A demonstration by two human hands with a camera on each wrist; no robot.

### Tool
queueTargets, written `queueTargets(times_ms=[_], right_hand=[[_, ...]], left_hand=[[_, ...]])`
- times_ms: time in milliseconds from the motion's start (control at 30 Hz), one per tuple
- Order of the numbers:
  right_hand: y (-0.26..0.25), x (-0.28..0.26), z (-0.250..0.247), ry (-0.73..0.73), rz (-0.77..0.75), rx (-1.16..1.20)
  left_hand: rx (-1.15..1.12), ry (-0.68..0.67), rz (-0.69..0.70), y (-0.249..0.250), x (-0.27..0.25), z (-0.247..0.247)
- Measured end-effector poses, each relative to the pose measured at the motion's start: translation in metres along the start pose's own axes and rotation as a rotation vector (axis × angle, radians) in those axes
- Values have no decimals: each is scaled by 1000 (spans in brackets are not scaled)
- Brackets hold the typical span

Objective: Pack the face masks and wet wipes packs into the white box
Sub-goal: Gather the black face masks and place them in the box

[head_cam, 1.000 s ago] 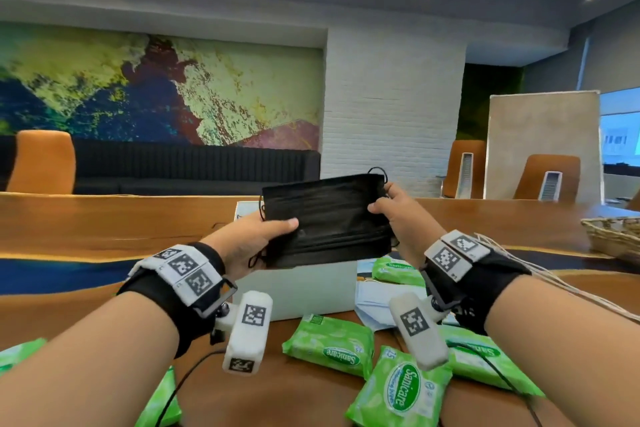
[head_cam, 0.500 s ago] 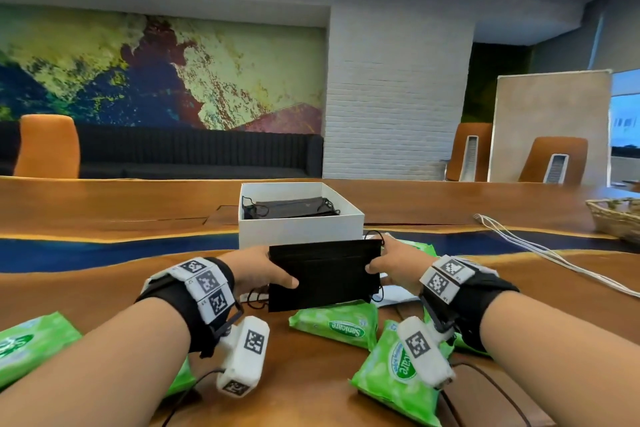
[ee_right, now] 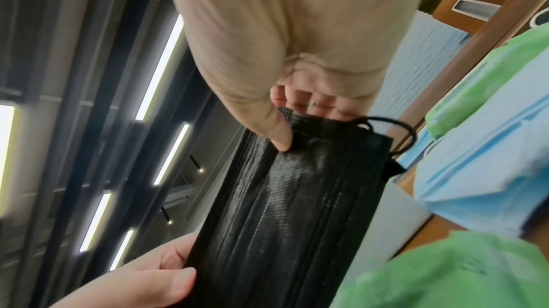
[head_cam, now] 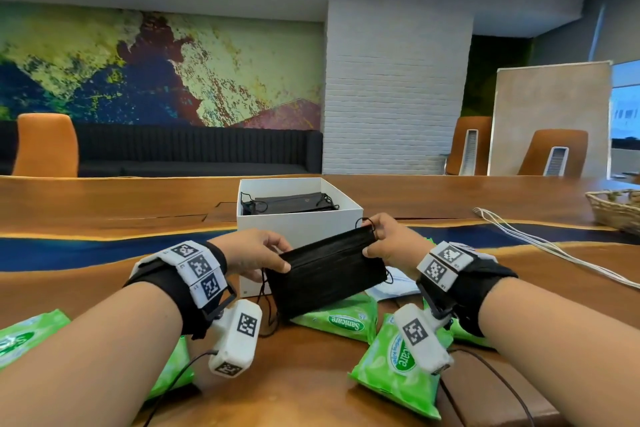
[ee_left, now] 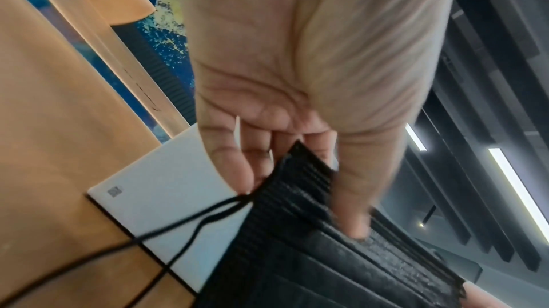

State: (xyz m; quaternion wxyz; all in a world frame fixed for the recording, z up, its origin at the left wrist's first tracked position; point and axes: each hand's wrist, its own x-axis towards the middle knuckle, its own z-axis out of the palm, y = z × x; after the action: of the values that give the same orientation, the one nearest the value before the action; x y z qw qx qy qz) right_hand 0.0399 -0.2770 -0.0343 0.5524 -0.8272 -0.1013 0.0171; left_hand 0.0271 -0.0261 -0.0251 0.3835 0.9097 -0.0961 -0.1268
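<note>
A stack of black face masks [head_cam: 327,274] hangs tilted just in front of the white box [head_cam: 298,229], held at both ends. My left hand [head_cam: 258,255] pinches its left end, thumb on top [ee_left: 353,217]. My right hand [head_cam: 382,241] pinches the raised right end [ee_right: 282,139]. Ear loops dangle from the stack's left side. More black masks [head_cam: 289,204] lie inside the open box. Several green wet wipes packs [head_cam: 341,317] lie on the wooden table under and around my hands. Light blue masks [ee_right: 475,172] lie to the right of the stack.
A wicker basket [head_cam: 616,210] stands at the far right, with white cords [head_cam: 540,243] trailing across the table toward it. Another green pack [head_cam: 24,333] lies at the left edge. Orange chairs and a dark sofa stand beyond the table.
Both hands brought the black mask stack down from in front of the box top, then tilted it, with the right end raised toward the box rim.
</note>
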Motion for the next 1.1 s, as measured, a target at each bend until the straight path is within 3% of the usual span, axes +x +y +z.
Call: queueTargets(times_ms=[133,333,400,500,633,767,1000,1100], right_hand=[[-13,-2,-1,-51,-106,66],[-30,-6,2,-26,-259,58],[-33,-3,1,24,-281,26],[-35,-2,-7,74,-162,-82],[-35,-7,-11,-26,-12,-68],[-35,-6,3,-39,-59,-54],[-31,-3,15,98,-108,-414],[-25,3,14,50,-72,-255]], left_hand=[[-8,-68,59,14,-3,1],[162,-19,148,38,1,6],[123,13,170,44,0,6],[-113,57,176,44,-2,3],[-333,94,191,39,-2,4],[-440,53,192,37,0,18],[-489,7,207,33,0,27],[-519,3,233,29,-2,24]])
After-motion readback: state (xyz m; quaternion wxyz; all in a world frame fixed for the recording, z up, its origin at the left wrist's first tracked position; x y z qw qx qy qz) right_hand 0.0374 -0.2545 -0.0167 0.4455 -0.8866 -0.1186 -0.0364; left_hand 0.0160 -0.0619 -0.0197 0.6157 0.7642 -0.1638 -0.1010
